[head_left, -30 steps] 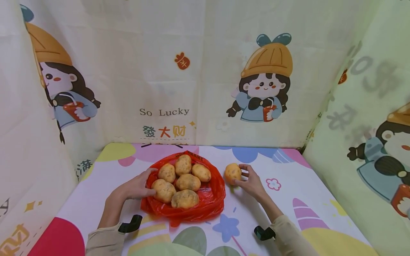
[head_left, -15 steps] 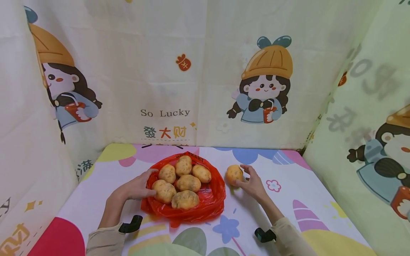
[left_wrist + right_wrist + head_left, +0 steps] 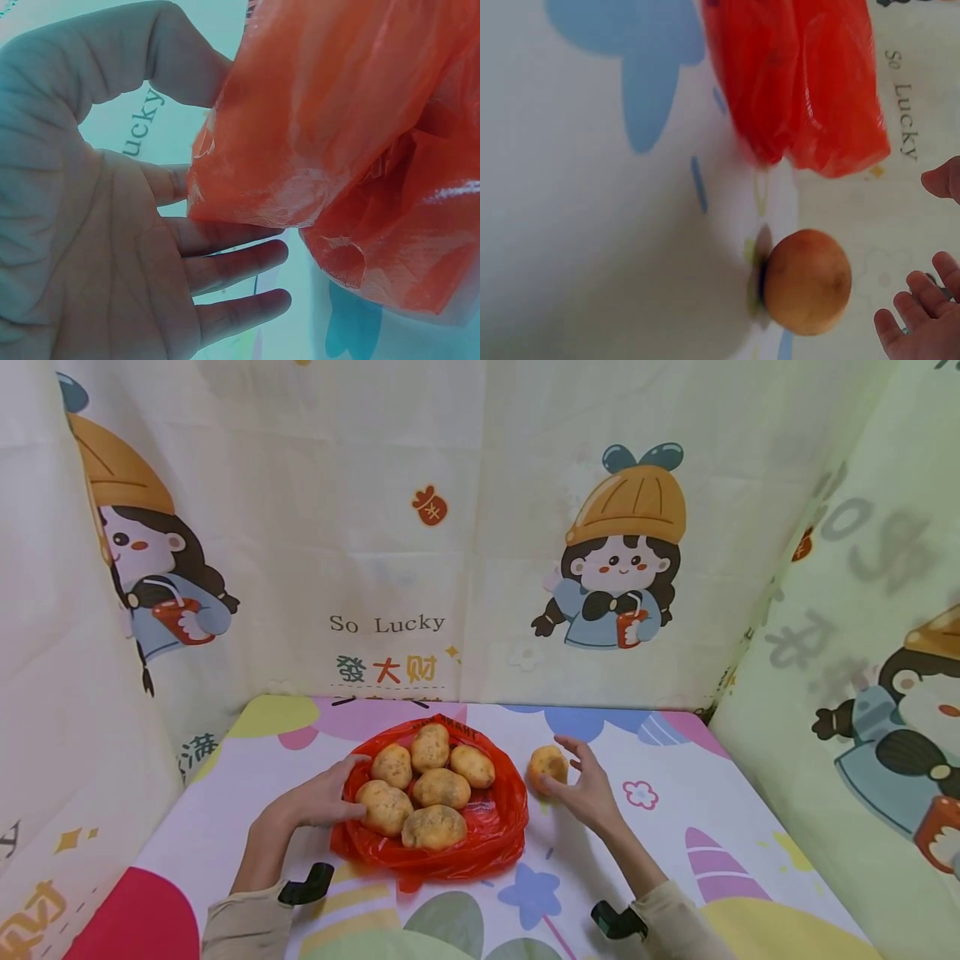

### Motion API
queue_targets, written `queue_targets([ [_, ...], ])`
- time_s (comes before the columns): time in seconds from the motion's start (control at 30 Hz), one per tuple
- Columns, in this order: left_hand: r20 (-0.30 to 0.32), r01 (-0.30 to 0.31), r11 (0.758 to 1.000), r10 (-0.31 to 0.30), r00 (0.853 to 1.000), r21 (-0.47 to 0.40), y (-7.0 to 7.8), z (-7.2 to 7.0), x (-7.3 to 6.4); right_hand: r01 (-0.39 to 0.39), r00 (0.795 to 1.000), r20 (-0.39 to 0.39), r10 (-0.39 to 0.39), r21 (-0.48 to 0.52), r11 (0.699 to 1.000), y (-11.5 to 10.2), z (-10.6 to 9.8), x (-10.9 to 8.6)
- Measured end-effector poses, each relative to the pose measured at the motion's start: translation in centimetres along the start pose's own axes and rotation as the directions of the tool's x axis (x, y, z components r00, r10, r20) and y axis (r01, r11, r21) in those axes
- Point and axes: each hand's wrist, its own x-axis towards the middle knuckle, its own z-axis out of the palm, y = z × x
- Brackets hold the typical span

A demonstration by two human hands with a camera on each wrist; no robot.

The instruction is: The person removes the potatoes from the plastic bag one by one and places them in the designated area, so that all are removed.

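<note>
A red plastic bag (image 3: 487, 852) sits on the table with its mouth spread wide and several potatoes (image 3: 441, 788) showing inside. At its left rim, my left hand (image 3: 318, 795) holds the edge between thumb and forefinger; in the left wrist view the other fingers stretch loosely beside the bag. One more potato (image 3: 546, 763) rests on the table to the right of the bag. My right hand (image 3: 588, 785) hovers at that potato's right side, thumb and fingers spread. In the right wrist view a gap shows between the lone potato (image 3: 808, 282) and the fingers (image 3: 911, 307).
The table (image 3: 600, 877) has a cover printed with colourful shapes. Printed cloth (image 3: 510, 568) hangs at the back and both sides of the table. A small black device (image 3: 306, 885) sits at the left wrist and another (image 3: 618, 920) at the right.
My right hand has loosened from the lone potato, its fingers lifting and spreading. The potato stays on the table, looking slightly turned. My left hand and the bag have not visibly moved.
</note>
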Motion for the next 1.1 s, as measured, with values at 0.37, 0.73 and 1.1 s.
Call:
queue_targets([
  [0.37, -0.012, -0.010, 1.000, 0.011, 1.000, 0.020, -0.1, -0.1, 0.0, 0.035, 0.999, 0.040, -0.037, 0.038, 0.999, -3.1, 0.9, -0.8],
  [0.73, -0.016, -0.049, 0.998, 0.050, 0.999, 0.030, -0.2, -0.2, -0.1, 0.119, 0.984, 0.119, -0.132, 0.108, 0.987, -4.3, 2.6, -0.7],
  [1.1, -0.004, -0.032, 0.999, 0.032, 0.999, -0.004, -0.3, -0.1, -0.1, 0.149, 0.954, 0.242, -0.176, 0.126, 0.981, -4.5, 4.7, 0.1],
])
